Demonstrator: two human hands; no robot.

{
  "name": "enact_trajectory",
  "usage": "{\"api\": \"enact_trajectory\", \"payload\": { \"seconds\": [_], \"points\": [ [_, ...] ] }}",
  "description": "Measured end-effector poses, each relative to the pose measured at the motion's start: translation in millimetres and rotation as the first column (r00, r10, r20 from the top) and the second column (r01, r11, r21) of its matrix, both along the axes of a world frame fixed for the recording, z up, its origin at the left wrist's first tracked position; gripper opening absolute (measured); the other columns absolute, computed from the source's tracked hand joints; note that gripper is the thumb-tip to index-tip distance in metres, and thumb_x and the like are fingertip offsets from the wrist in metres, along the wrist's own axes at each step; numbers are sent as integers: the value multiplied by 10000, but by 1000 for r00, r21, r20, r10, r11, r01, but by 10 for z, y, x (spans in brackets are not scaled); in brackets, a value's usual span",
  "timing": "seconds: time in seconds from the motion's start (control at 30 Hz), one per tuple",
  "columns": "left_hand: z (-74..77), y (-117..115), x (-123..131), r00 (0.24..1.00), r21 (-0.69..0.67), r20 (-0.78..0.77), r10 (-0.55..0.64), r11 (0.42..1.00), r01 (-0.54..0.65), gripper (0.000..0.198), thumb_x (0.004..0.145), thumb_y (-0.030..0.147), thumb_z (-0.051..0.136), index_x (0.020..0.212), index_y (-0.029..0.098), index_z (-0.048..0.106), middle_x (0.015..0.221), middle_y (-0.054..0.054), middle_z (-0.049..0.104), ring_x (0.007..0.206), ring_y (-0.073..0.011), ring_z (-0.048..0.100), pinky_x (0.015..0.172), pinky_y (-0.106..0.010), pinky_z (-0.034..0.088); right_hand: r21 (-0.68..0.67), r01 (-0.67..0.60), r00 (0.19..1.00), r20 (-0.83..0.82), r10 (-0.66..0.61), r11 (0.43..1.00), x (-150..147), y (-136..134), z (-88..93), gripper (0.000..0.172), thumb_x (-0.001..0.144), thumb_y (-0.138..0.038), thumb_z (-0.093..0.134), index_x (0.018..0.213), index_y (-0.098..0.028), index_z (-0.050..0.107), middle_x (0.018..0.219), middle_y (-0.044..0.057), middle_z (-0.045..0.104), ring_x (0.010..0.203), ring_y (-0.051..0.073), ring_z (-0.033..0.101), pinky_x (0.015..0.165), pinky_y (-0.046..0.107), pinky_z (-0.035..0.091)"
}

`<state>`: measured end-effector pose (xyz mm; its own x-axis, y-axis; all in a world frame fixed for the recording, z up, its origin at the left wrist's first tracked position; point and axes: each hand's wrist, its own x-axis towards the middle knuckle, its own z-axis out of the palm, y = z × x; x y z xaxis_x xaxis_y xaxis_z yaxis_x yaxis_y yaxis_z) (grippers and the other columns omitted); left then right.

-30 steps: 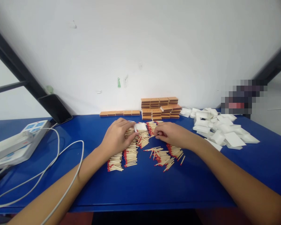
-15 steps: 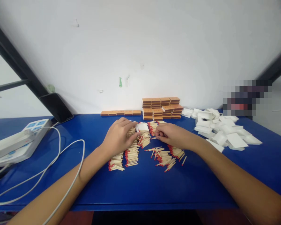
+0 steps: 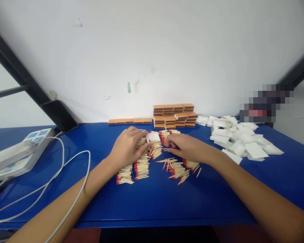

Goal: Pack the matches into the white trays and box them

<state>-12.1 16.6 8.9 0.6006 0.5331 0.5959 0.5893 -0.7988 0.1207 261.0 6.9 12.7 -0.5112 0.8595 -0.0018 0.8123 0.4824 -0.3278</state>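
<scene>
Left hand [image 3: 128, 146] curls by the white matchbox tray [image 3: 153, 136] among loose matches [image 3: 142, 168] — whether gripping, I can't tell; right hand [image 3: 186, 146], thumb and forefinger parted — its knuckles could scatter rows.

Red-tipped matches [image 3: 142, 168] lie grouped near a white tray [image 3: 154, 137].

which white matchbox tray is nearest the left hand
The white matchbox tray amid the matches, at the fingertips of the left hand; the heaped trays lie far to its right.
</scene>
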Motion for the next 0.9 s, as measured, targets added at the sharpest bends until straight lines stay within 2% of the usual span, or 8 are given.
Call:
{"api": "enact_trajectory", "payload": {
  "seconds": [0.1, 0.23, 0.4, 0.53, 0.67, 0.9],
  "points": [
    [1, -1, 1, 1000, -4, -5, -3, 1000, 3, 363, 1005, 344, 681, 1254, 82, 722, 1061, -143, 775, 987, -298, 651, 861, -469, 554, 11, 5, 1000, 12, -5, 1000, 14, 18, -10, 94, 987, -288, 649, 948, -203, 643, 947, 67, 692, 829, 205, 575, 705, 317, 387],
    [-1, -1, 4, 1000, -6, -20, 0, 1000, 0, 358, 1005, 353, 678, 1252, 97, 721, 1037, -136, 773, 974, -295, 648, 860, -465, 548, -15, -27, 1000, 10, 27, 1000, 4, 33, -8, 133, 1009, -238, 588, 915, -197, 672, 971, 82, 712, 858, 208, 613, 746, 321, 418],
    [-5, -7, 6, 999, -15, -37, 7, 1000, -8, 349, 1007, 358, 675, 1237, 100, 724, 1033, -136, 772, 967, -292, 648, 851, -459, 541, 3, 3, 1000, 16, -4, 1000, 25, 15, 49, 141, 1023, -231, 557, 920, -197, 647, 987, 90, 709, 874, 216, 623, 752, 325, 427],
    [-17, -14, 12, 999, -23, -40, -10, 1000, 9, 345, 1007, 361, 683, 1232, 104, 727, 1029, -133, 775, 961, -289, 651, 855, -456, 541, 84, 14, 993, -117, -4, 996, 55, -42, 148, 184, 1042, -295, 549, 887, -213, 604, 940, 62, 676, 817, 197, 591, 722, 321, 415],
    [-21, -46, 53, 998, -8, -32, -60, 998, 59, 316, 1013, 361, 676, 1214, 122, 726, 991, -120, 773, 942, -287, 653, 849, -453, 542, 139, 13, 963, -268, 25, 990, -24, -123, 205, 156, 1038, -298, 562, 909, -224, 609, 911, 33, 654, 814, 186, 591, 737, 315, 424],
    [4, -137, 155, 992, 11, 12, -123, 992, 123, 321, 1037, 391, 648, 1199, 123, 720, 977, -123, 774, 933, -276, 670, 856, -452, 562, 260, -14, 954, -286, 91, 966, -166, -137, 16, 97, 1040, -247, 555, 960, -219, 600, 921, 31, 634, 822, 183, 581, 748, 315, 422]
  ]
}}
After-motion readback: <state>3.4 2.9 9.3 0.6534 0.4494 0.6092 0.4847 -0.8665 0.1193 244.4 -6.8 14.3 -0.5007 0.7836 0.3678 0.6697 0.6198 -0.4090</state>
